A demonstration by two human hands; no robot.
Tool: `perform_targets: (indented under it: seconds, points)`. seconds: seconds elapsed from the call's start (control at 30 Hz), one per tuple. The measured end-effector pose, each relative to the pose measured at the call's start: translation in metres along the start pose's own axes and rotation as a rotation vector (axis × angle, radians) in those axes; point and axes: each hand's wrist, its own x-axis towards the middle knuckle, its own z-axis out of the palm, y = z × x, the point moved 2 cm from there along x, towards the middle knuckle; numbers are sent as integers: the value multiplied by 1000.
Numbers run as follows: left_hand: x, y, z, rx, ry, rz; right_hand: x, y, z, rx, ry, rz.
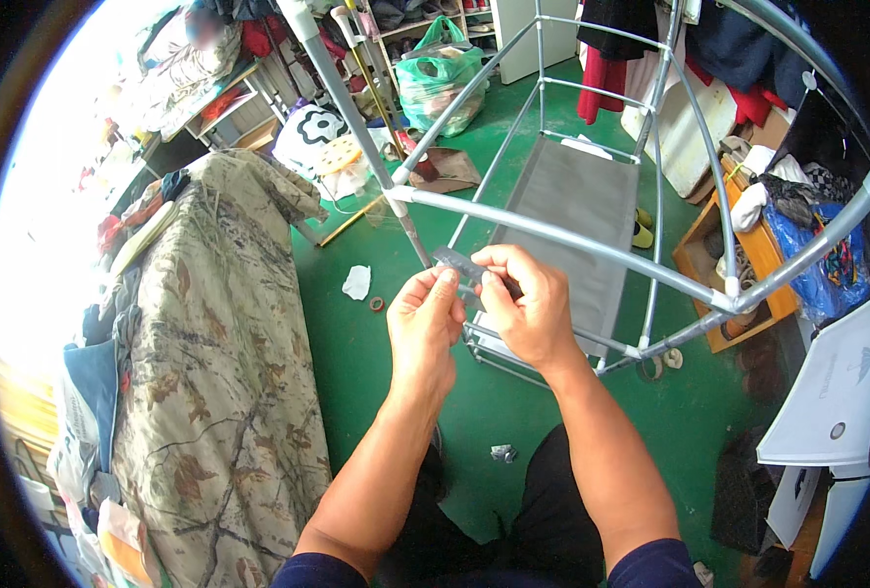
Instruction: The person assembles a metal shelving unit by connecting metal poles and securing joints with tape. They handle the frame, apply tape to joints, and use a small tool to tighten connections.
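Note:
A short dark grey strip point(457, 262) is pinched between both hands in front of me. My left hand point(423, 328) is closed on its near side, thumb up. My right hand point(530, 306) grips the other end with thumb and fingers. What the strip is made of I cannot make out. Just beyond the hands stands a frame of grey tubes point(562, 228) joined by pale connectors, with a grey fabric shelf point(577, 211) low inside it. One slanting tube passes right behind the strip.
A camouflage cloth point(219, 363) drapes over something bulky on the left. On the green floor lie a white scrap point(356, 282), a reddish ring point(376, 304) and a small silvery bundle point(503, 453). A green bag point(440, 78) sits at the back; a wooden box point(714, 250) and white carton point(827, 392) stand right.

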Motion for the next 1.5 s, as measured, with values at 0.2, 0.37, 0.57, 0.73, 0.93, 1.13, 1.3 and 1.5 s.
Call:
perform_targets:
  seconds: [0.2, 0.37, 0.57, 0.73, 0.93, 1.13, 1.3, 1.5]
  points:
    - [1, -4, -4, -97, 8, -59, -1, -3, 1, 25, 3, 15]
    - [2, -3, -11, -90, -5, -72, -2, -3, -1, 9, -28, 23]
    - [1, 0, -13, -74, 8, -87, -2, -2, 1, 19, -31, 0]
    - [1, 2, -8, -105, -17, -92, -2, -4, 2, -22, -74, -3]
    - [4, -1, -11, -110, 12, -81, -1, -10, 1, -65, -140, 23]
    - [2, 0, -21, 117, 42, -7, 3, -4, -1, -169, -68, -69]
    - [11, 6, -38, 447, 4, 112, 7, 6, 6, -89, 44, 76]
    - [12, 21, -32, 1024, 19, 347, 9, 7, 10, -211, -26, 36]
